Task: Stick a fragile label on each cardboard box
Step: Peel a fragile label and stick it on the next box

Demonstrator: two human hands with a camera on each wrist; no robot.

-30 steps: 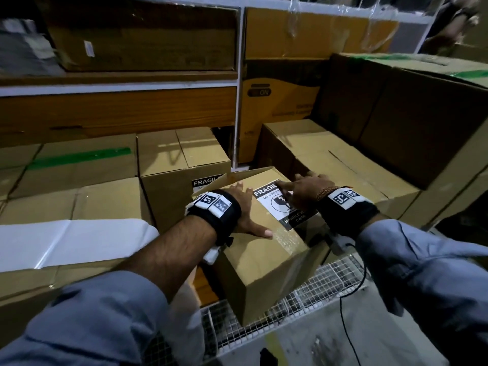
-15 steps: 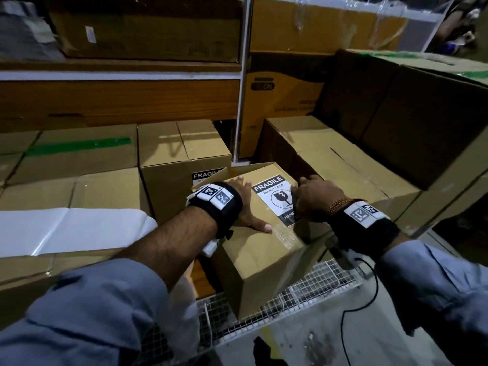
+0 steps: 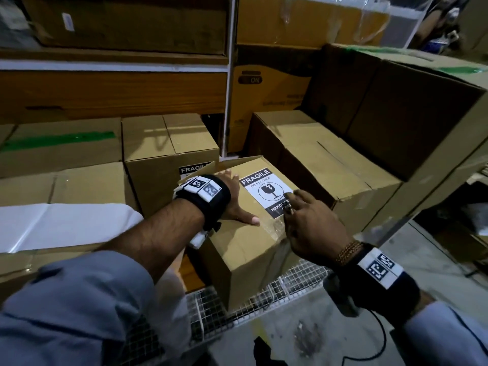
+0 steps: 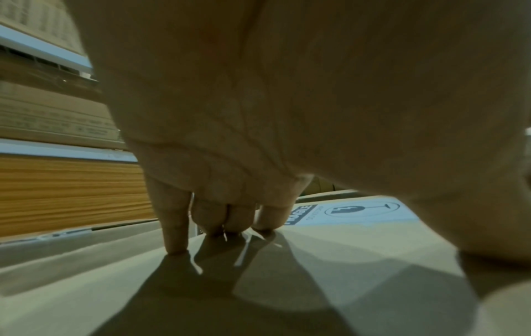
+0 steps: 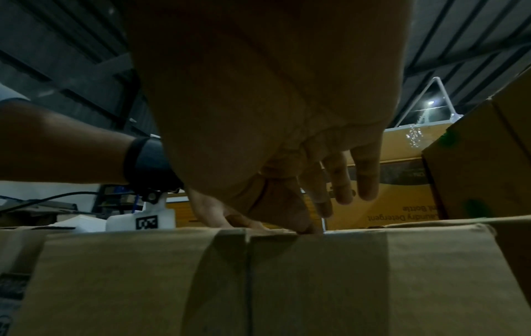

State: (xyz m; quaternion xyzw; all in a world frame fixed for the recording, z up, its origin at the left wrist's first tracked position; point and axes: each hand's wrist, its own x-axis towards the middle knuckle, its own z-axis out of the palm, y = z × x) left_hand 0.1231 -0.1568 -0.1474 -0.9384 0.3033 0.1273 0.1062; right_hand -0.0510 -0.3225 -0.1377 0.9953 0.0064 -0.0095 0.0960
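A brown cardboard box [image 3: 253,260] stands tilted on the wire shelf in the middle. On its top is a white and black fragile label [image 3: 264,190], also seen in the left wrist view as the label [image 4: 359,211]. My left hand [image 3: 237,204] lies flat on the box top left of the label, thumb spread, fingertips [image 4: 175,247] touching the cardboard. With straight fingers my right hand [image 3: 309,223] presses the label's lower right corner. In the right wrist view one fingertip [image 5: 308,228] touches the box top [image 5: 316,284] at its near edge.
Behind stands another box [image 3: 169,159] with a fragile label [image 3: 194,170] on its front. A white sheet [image 3: 60,225] lies on boxes at the left. Large boxes [image 3: 396,107] crowd the right. The wire mesh shelf [image 3: 264,297] edges the floor below.
My right hand slid from the label's top edge down across it to its lower right corner, the wrist drawing back toward me. The left hand stayed flat on the box.
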